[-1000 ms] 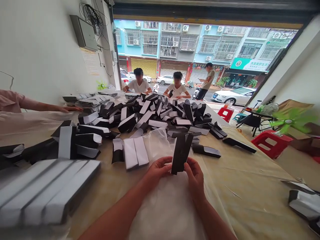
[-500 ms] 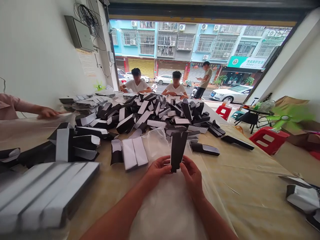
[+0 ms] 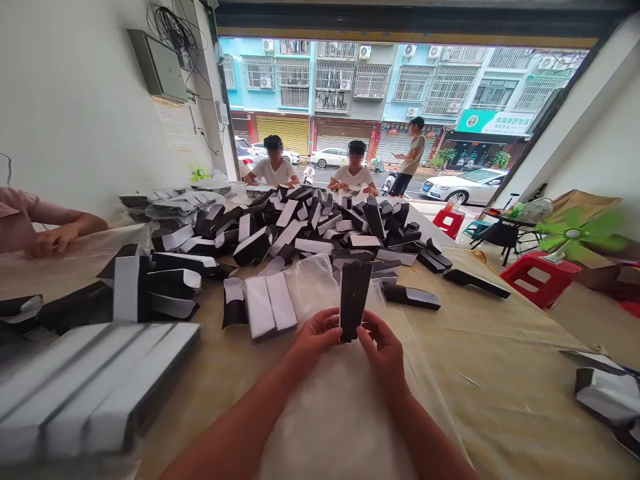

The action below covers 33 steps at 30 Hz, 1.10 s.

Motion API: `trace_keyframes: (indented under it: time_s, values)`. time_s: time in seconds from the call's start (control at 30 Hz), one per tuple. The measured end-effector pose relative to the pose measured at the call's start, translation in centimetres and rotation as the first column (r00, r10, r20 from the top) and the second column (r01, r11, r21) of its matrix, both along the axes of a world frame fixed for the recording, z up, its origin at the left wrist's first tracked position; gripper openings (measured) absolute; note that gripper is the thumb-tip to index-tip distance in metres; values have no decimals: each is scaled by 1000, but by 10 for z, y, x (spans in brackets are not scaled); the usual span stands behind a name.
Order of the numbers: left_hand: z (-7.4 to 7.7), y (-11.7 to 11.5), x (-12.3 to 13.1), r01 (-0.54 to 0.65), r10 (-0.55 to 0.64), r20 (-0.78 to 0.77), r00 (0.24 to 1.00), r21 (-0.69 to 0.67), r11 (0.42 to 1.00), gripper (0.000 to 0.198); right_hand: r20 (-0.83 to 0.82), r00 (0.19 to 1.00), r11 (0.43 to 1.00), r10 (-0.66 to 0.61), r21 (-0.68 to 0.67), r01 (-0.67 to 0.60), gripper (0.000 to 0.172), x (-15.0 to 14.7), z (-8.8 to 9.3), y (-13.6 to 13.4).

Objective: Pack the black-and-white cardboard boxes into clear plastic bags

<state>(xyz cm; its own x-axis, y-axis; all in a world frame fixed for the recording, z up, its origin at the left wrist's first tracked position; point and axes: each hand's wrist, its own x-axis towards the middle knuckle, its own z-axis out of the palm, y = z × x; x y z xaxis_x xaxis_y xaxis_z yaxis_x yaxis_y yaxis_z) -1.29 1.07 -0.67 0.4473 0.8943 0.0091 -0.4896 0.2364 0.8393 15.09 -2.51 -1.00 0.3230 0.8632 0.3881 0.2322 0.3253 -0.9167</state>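
A long surface [image 3: 480,320] under a tan sheet ran the length of the shop front, w/ a street of blue-fronted flats [image 3: 325,80] past its far end. Across the surface's far half lay a big heap of black-and-white card sleeves [image 3: 310,230], tumbled at all angles.

Beyond the far end sat one co-worker [image 3: 273,170] and another co-worker [image 3: 355,173], both in white tops. Right of the surface stood a red stool [image 3: 540,280] w/ a green fan [image 3: 573,233] just behind it. Left of the surface, a third person's hand [image 3: 50,243], in a pink sleeve [image 3: 17,223], rested on clear plastic.

At the surface's near-left corner lay a stack of long white-faced boxes [image 3: 95,380], and at its near-right corner some silver packs [image 3: 605,397]. Mid-surface, a clear plastic bag [image 3: 310,287] lay just beside two white-faced sleeves [image 3: 263,307].

Over a white plastic sheet [image 3: 330,420] at the surface's near edge, the left hand [image 3: 317,333] and right hand [image 3: 383,353] were clamped on a black card sleeve [image 3: 354,300], one on each side, holding it upright (only its black face showed).
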Motion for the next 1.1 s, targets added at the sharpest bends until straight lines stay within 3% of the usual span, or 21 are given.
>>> trace_keyframes:
  time_s: [0.33,0.63,1.1]
  values:
    - [-3,1,1,5,-4,40,999,-26,1000,48,78,997,999,-30,42,27,36,-2,1,0]
    - [4,-2,0,-14,15,55,998,-29,999,43,139,989,998,40,42,-46,43,-5,2,-2]
    - [4,-2,0,-34,36,37,999,-37,999,47,133,991,998,29,51,-36,40,-5,2,-2]
